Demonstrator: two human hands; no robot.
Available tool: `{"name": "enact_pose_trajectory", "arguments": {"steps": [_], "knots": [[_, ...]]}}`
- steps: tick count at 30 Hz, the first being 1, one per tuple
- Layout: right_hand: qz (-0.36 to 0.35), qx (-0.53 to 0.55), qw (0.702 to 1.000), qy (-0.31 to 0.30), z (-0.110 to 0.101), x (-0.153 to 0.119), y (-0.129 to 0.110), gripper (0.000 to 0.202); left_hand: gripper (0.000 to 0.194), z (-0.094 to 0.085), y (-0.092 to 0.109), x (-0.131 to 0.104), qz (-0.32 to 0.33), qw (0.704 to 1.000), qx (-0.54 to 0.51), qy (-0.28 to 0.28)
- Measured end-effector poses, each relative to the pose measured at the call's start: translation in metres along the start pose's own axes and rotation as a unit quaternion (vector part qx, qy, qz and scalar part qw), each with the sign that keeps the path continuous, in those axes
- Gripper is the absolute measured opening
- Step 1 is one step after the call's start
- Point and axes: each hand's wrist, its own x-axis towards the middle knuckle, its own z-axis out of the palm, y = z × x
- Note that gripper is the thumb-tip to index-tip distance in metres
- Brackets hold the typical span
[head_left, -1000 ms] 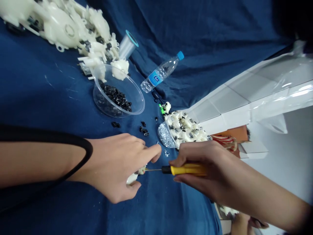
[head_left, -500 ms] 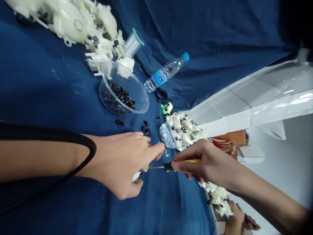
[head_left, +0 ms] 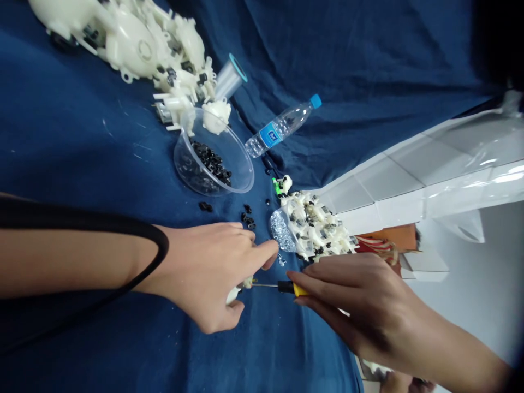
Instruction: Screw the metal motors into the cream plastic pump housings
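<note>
My left hand (head_left: 210,270) is closed round a small white plastic part (head_left: 233,295), mostly hidden under the palm and fingers. In my right hand (head_left: 360,297) is a screwdriver (head_left: 289,287) with a black and yellow handle. Its thin metal shaft points left, and the tip meets the edge of the white part. Just above the shaft, a few small silver screws (head_left: 281,260) lie on the blue cloth. Small black plastic pieces (head_left: 248,218) rest beyond my left hand's knuckles.
A clear plastic bowl (head_left: 245,183) holds black pieces. Behind it are white plastic assemblies (head_left: 135,46), a spool (head_left: 229,76) and a water bottle (head_left: 282,128). A container of silver screws (head_left: 281,232) stands beside more white assemblies (head_left: 323,226). Another person's hand (head_left: 396,382) shows at lower right.
My right hand has turned on the screwdriver handle, its back now more towards me. The screwdriver tip stays at the white part. The whole view has shifted slightly.
</note>
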Motion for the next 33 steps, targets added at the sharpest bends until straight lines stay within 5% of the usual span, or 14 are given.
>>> {"name": "enact_pose_trajectory", "arguments": {"steps": [3,7,11,15,20,24,28,30,33], "knots": [[0.167,0.127,0.977,-0.044,-0.001,0.011,-0.001,0.027,0.043,0.001,0.0,0.001,0.002,1.0,-0.007,-0.001],[0.36,0.274,0.886,-0.104,-0.003,0.022,0.003,0.031,0.042,0.002,0.0,0.002,-0.011,1.0,-0.01,-0.003],[0.328,0.241,0.911,-0.058,-0.003,0.015,0.004,0.023,0.046,0.001,0.0,0.002,-0.022,1.0,-0.015,-0.003],[0.169,0.139,0.976,-0.018,-0.004,0.002,0.004,0.005,0.045,-0.001,-0.001,0.001,-0.024,0.999,-0.026,-0.007],[0.004,-0.001,1.0,0.014,0.0,-0.005,0.006,0.025,0.045,0.0,-0.002,0.0,-0.013,1.0,-0.014,-0.003],[0.107,0.088,0.99,-0.008,0.005,0.0,0.004,0.027,0.046,0.0,-0.002,0.001,-0.002,1.0,-0.014,0.001],[0.319,0.222,0.917,-0.09,0.009,0.008,0.004,0.036,0.045,0.0,-0.001,0.002,-0.007,1.0,-0.008,0.001],[0.334,0.242,0.908,-0.072,0.009,0.007,0.005,0.017,0.046,0.001,0.0,0.002,-0.014,1.0,-0.007,0.006],[0.271,0.189,0.944,-0.011,0.006,0.001,0.003,0.022,0.048,0.002,0.0,0.001,-0.018,1.0,-0.01,0.007]]}}
